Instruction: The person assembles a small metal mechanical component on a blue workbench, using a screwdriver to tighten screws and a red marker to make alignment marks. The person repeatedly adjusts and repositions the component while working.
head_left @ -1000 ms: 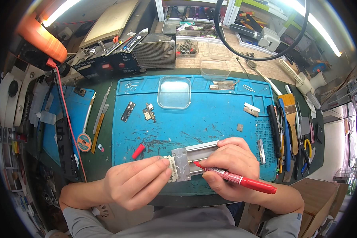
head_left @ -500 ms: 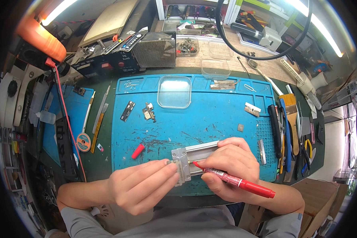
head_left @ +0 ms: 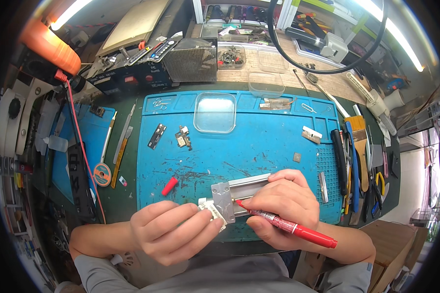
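Note:
My left hand [head_left: 173,229] pinches a small whitish flat piece [head_left: 214,213] with a row of dark marks, right against the left end of a silver metal clamp fixture [head_left: 223,194]. Whether the piece is joined to the fixture, I cannot tell. My right hand [head_left: 288,207] grips a red marker pen [head_left: 298,229], its uncapped tip by the fixture's threaded rod. Fingers of that same hand also lie over the fixture's rails and hide their right end. The red pen cap [head_left: 170,186] lies on the blue mat [head_left: 274,146], left of the fixture.
Beyond the hands, a clear plastic box [head_left: 215,113], a dark circuit board strip [head_left: 156,136] and a small metal part [head_left: 183,137] lie on the mat. At right stand several tools, including a wooden brush [head_left: 359,146]. A solder spool [head_left: 102,175] sits at left.
The whitish piece in my left hand has turned and now shows a wider face with its marks. My left fingers have shifted slightly left and down. The marker and fixture have barely moved.

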{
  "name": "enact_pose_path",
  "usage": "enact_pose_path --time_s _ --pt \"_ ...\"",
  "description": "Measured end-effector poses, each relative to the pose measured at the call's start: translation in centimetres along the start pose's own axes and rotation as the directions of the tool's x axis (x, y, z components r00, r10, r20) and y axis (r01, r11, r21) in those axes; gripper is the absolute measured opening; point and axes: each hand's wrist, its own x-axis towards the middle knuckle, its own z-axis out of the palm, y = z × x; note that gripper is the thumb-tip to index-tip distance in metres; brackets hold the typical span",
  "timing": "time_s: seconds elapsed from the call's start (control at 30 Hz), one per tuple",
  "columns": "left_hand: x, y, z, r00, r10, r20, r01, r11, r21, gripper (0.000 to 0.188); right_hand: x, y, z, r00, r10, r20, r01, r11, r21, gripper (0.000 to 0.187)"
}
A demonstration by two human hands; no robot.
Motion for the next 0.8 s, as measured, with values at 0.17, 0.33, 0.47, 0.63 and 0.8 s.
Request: enact_pose_path --time_s 0.17,0.33,0.47,0.63,0.8 --pt "-0.6 0.9 0.2 0.999 0.040 0.014 -0.040 0.999 0.015 0.024 0.0 0.0 -0.1 1.000 -0.006 0.008 0.006 1.000 -0.001 0.024" --pt "-0.5 3.6 -1.0 0.999 -0.033 0.031 0.033 0.999 -0.011 0.024 -0.3 0.3 -0.3 0.999 -0.011 0.035 0.010 1.000 0.017 0.025" --pt "-0.7 5.5 0.0 0.973 -0.206 -0.107 0.211 0.977 0.036 0.024 -0.5 0.2 -0.6 0.996 -0.080 0.038 0.079 0.997 0.025 0.031" --pt "0.0 7.0 1.2 0.909 -0.389 -0.151 0.387 0.921 -0.048 0.033 -1.4 0.5 -0.9 0.964 -0.245 0.103 0.232 0.964 0.129 0.030" --pt "0.7 6.9 1.6 0.884 -0.445 -0.145 0.444 0.895 -0.041 0.030 -2.1 0.0 0.6 0.971 -0.240 0.022 0.238 0.969 0.067 0.037"
